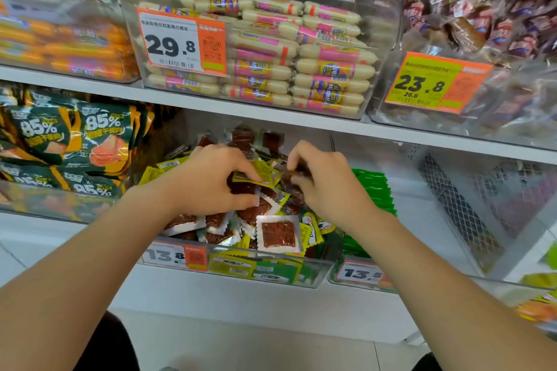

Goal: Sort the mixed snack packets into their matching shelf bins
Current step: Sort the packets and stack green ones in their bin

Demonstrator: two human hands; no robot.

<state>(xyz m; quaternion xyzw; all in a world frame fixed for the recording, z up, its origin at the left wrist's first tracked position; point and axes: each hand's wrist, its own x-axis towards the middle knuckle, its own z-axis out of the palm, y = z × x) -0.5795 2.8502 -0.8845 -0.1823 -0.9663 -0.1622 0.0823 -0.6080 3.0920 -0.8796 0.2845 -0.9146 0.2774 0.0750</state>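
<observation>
The mixed snack packets (271, 221) lay heaped in a clear bin (328, 266) on the middle shelf, yellow-green wrappers tangled with clear-fronted brown squares. The left hand (208, 181) pinched a yellow packet (256, 177) atop the heap between thumb and forefinger. Just beside it, the right hand (325, 184) pinched a dark packet (297, 173) with curled fingers. To the right stood green packets (372, 190), and pale sausages (328, 68) filled the shelf above. The wrappers looked slick and overlapped, so lifting one could likely drag neighbours over the low near rim. A look-alike green could also land in the wrong bin.
</observation>
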